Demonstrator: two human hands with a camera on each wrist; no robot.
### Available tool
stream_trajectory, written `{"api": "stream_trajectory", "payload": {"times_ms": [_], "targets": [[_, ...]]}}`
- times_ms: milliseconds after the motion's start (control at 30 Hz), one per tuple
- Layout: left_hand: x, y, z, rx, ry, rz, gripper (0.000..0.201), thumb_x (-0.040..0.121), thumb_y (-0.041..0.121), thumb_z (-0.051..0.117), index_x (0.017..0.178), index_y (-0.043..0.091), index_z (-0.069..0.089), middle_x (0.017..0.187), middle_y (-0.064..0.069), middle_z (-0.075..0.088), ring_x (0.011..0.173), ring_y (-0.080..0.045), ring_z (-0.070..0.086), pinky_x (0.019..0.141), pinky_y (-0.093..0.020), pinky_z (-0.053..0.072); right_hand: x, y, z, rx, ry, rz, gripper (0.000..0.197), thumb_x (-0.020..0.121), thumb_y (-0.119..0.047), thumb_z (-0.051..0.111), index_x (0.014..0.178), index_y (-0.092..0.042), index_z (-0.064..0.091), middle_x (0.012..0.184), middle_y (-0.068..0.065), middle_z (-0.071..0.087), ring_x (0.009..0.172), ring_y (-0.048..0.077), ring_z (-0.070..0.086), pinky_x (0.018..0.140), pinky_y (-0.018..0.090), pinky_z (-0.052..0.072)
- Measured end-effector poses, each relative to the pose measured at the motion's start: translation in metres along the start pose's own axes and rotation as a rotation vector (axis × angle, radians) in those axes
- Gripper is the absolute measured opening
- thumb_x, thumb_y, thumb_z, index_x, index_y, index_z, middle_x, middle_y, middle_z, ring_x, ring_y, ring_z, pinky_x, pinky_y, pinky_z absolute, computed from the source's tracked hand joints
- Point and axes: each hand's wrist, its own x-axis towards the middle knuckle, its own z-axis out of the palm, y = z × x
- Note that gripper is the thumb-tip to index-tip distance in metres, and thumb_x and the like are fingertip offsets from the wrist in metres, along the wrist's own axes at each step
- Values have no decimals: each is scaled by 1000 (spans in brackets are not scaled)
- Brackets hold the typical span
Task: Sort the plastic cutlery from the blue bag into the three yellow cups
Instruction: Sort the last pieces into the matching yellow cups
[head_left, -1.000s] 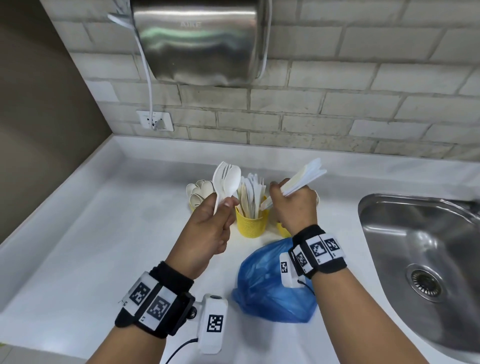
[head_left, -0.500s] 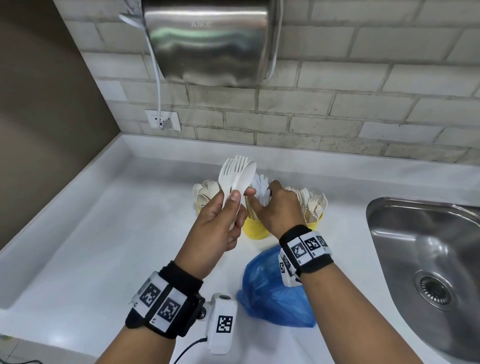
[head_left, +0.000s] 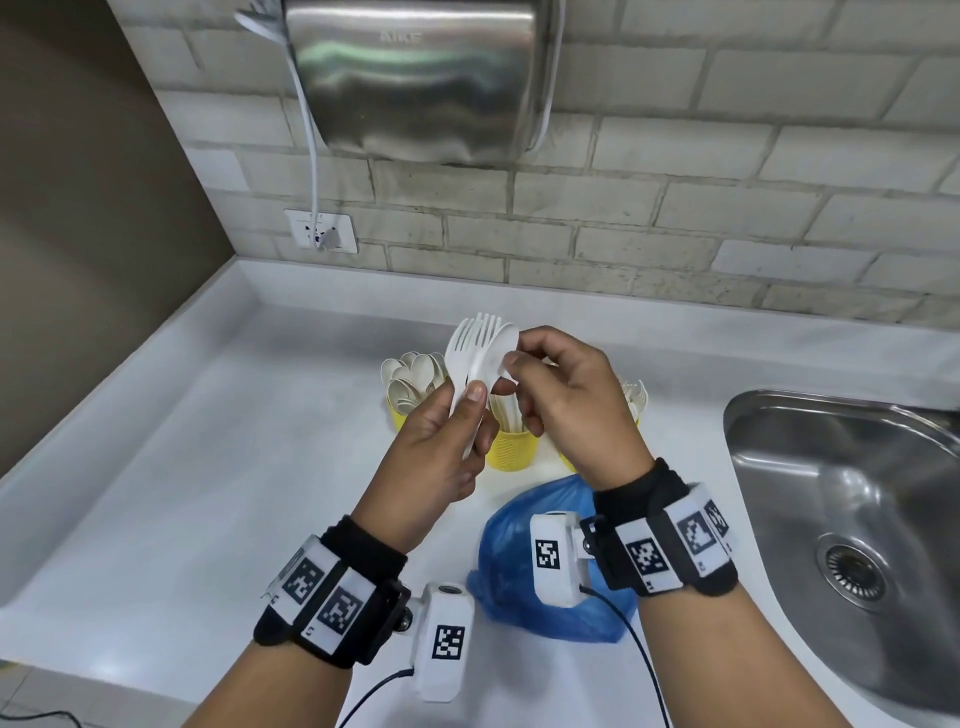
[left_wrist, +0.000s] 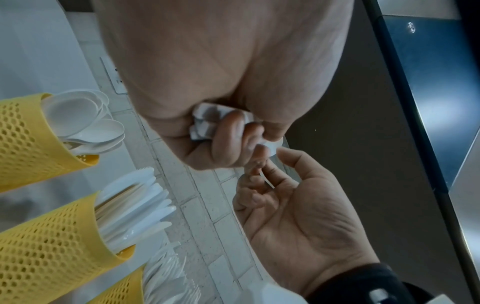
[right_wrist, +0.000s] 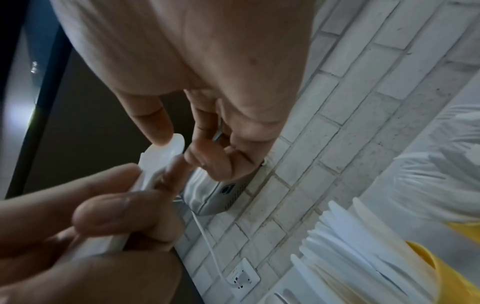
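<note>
My left hand (head_left: 467, 410) grips a small bunch of white plastic forks (head_left: 470, 338) and one spoon (head_left: 501, 345) by their handles, held upright above the cups. My right hand (head_left: 511, 371) pinches the spoon's bowl (right_wrist: 166, 152) between thumb and fingertips. Three yellow mesh cups stand behind the hands. The left cup (head_left: 400, 415) holds spoons and the middle cup (head_left: 511, 447) holds knives. The right cup (head_left: 636, 400), with forks in it, is mostly hidden by my right hand. The blue bag (head_left: 519, 551) lies crumpled on the counter under my right wrist.
A steel sink (head_left: 841, 519) is sunk into the white counter (head_left: 208, 467) on the right. A steel hand dryer (head_left: 426, 78) hangs on the brick wall above, its cord running to a socket (head_left: 322, 231). A brown wall closes the left side.
My right hand dropped its bundle of cutlery into the right cup, then moved left and took hold of the spoon in my left hand's bunch. The left hand stayed roughly in place.
</note>
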Motion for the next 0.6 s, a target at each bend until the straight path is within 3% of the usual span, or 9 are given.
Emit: {"api": "stream_trajectory", "payload": {"times_ms": [100,267,400,533,600], "targets": [[-3,-1,1,34,2,-10,24,106,39,46,93,41,66,72,0,46,54,-15,23,50,-31,15,-4,2,0,-37,31,-14,9,96,-10,68,92,-3,66,80,20,70,51,3,60,54,18,44],[-5,-2,3,79,19,6,30,108,36,44,89,44,66,71,0,45,54,-14,26,49,-30,16,-9,6,1,-39,94,2,15,92,-15,75,84,-6,65,68,6,70,49,19,54,50,35,48],[-3,-6,1,122,37,0,21,108,38,46,99,24,60,69,1,48,55,-16,27,44,-23,21,-11,10,2,-111,177,-44,20,88,-18,77,74,-15,64,56,-6,59,51,19,54,56,39,52],[-5,-7,1,168,51,15,27,108,41,44,103,18,56,72,-3,52,53,-17,32,46,-27,23,-13,11,2,-89,238,-27,15,94,-15,68,82,-9,62,61,8,61,54,24,60,62,43,55],[-5,-7,1,172,71,17,32,108,44,41,100,15,53,72,-3,54,50,-16,31,46,-27,23,-12,6,0,110,318,20,12,100,-10,57,89,-5,59,69,11,63,60,22,65,62,40,57]]}}
